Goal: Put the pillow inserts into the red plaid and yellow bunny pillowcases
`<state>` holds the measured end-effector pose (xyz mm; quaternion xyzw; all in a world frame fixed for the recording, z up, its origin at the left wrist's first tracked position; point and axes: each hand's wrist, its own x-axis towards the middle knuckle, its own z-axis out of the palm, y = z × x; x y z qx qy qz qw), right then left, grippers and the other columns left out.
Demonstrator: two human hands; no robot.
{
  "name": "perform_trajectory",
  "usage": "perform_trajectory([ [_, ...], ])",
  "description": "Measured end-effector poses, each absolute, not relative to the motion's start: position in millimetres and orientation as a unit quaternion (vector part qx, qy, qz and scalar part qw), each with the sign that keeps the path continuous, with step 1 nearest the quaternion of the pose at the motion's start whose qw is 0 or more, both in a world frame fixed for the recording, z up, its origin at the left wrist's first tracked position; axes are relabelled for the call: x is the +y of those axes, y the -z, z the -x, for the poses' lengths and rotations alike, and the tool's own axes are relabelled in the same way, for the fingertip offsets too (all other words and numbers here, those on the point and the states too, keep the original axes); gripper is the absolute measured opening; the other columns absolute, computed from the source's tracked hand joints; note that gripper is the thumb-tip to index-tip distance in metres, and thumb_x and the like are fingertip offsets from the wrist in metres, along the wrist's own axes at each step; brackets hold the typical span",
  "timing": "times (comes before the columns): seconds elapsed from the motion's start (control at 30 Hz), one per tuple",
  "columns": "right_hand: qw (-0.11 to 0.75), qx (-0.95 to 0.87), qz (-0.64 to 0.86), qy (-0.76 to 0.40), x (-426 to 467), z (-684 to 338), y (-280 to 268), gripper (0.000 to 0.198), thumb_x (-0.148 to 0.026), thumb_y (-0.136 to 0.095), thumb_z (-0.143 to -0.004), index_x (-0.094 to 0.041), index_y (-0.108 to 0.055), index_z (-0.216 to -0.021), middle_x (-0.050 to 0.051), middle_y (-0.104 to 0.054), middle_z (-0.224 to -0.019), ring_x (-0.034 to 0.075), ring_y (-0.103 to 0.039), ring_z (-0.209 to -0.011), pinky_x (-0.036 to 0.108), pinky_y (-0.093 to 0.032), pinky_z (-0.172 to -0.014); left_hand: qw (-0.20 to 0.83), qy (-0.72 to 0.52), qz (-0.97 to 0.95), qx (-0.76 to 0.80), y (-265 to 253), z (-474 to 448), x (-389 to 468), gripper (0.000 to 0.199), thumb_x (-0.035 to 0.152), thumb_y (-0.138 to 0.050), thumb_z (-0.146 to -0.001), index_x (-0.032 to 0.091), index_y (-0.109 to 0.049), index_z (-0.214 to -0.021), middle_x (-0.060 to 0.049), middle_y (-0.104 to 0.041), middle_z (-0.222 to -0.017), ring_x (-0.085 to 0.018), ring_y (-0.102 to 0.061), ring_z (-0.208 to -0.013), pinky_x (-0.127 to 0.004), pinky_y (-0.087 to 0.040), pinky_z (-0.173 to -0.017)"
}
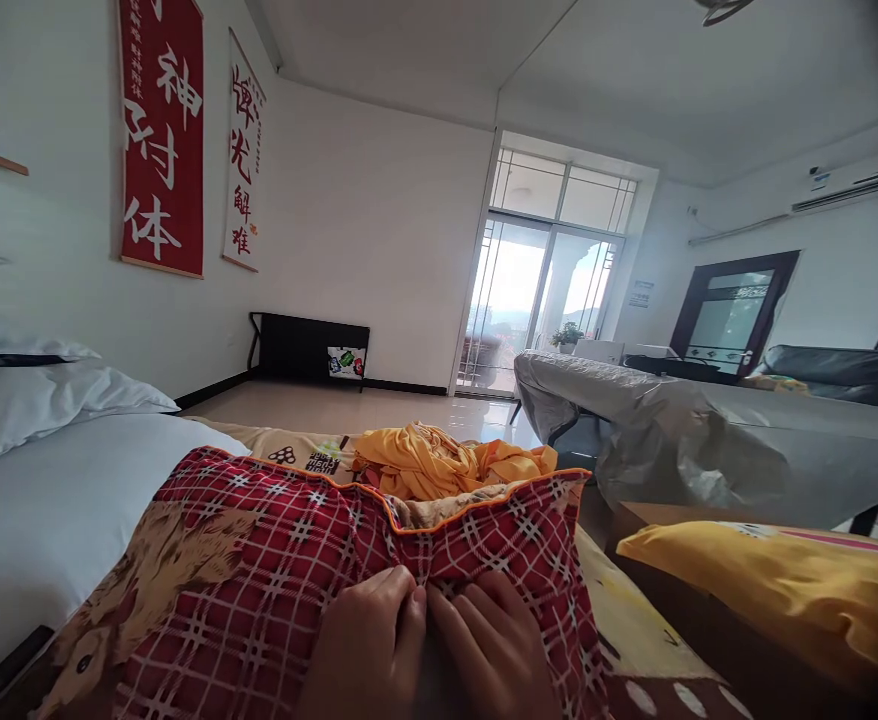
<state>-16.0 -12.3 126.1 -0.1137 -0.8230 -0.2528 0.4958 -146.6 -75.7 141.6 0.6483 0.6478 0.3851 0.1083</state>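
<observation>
A red plaid pillow (259, 540) with white lines, orange piping and a brown furry animal print stands tilted up in front of me. My left hand (371, 640) is closed, pinching its fabric near the middle, with the thumb on the near side. Right beside it, my right hand (488, 640) is also closed on the fabric, fingers bent and knuckles toward me. The cloth puckers between the two hands, and the top edge dips above them. What lies exactly under the fingertips is hidden.
Bunched orange cloth (424, 455) lies behind the pillow on a patterned yellow sheet (626, 610). White bedding (56, 450) is at left. A yellow pillow (784, 580) rests on a cardboard box (709, 620) at right, before a plastic-covered table (709, 430).
</observation>
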Motion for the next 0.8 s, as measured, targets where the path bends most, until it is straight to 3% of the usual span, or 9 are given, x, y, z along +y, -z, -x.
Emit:
perform_trajectory([
  [0.27,0.485,-0.817,0.125,0.285,-14.1,12.0,-126.6,0.037,-0.014,-0.025,-0.099,-0.010,-0.061,-0.095,0.001,-0.059,-0.058,0.011,-0.052,-0.055,0.031,-0.040,-0.073,0.119,-0.406,-0.636,0.645,-137.2,149.4,-73.8,0.033,0.036,-0.027,-0.087,0.020,-0.048,-0.068,-0.008,-0.065,-0.075,-0.019,-0.060,-0.071,-0.029,-0.037,-0.066],
  [0.47,0.485,-0.815,0.122,0.294,-13.6,10.0,-127.2,0.036,-0.013,-0.026,-0.098,-0.010,-0.061,-0.094,0.000,-0.058,-0.056,0.011,-0.051,-0.053,0.031,-0.040,-0.070,0.121,-0.417,-0.627,0.647,-135.5,150.3,-71.1,0.031,0.034,-0.031,-0.087,0.020,-0.051,-0.068,-0.006,-0.066,-0.074,-0.019,-0.060,-0.073,-0.029,-0.037,-0.068],
  [0.8,0.501,-0.828,0.139,0.211,-11.4,7.4,-125.1,0.031,-0.018,-0.031,-0.099,-0.015,-0.059,-0.086,-0.003,-0.061,-0.057,0.008,-0.052,-0.050,0.028,-0.037,-0.065,0.134,-0.438,-0.619,0.638,-135.9,150.7,-72.1,0.033,0.033,-0.037,-0.086,0.020,-0.059,-0.066,-0.004,-0.067,-0.071,-0.019,-0.059,-0.071,-0.028,-0.037,-0.069],
])
